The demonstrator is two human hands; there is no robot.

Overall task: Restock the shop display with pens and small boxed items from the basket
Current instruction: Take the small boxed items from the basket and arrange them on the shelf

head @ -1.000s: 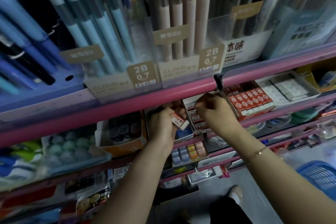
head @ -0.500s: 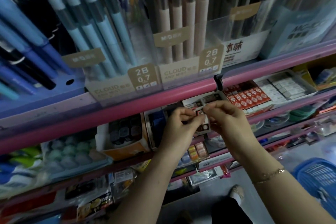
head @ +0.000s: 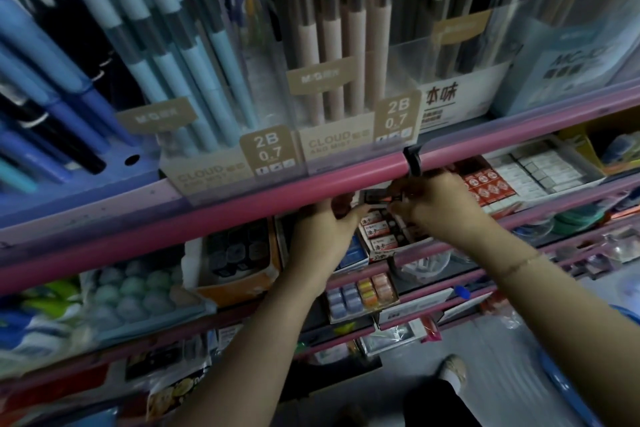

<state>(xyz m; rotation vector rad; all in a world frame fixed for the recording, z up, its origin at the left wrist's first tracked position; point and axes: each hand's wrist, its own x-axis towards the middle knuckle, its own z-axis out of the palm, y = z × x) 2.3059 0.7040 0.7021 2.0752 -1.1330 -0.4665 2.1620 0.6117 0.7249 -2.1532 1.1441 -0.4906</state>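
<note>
The left hand and the right hand meet just under the pink shelf rail, and between them they pinch a small dark boxed item: the left fingertips curl onto its left end, the right fingertips close on its right end. The item sits level, right against the underside of the rail and above an open carton of white and red small boxes that stands on the shelf below. A thin bracelet circles the right wrist

Just right of that carton is a tray of red-patterned boxes, then a tray of white and grey boxes. Left of the left hand stands an orange-sided carton of dark items, and further left a tray of pale green balls. One shelf lower, below the hands, lies a pack of purple, yellow and pink pieces

Above the rail, clear holders carry upright light blue pens and beige pens, each with a "2B 0.7" label. A blue basket shows at the lower right edge, near a shoe on the floor
</note>
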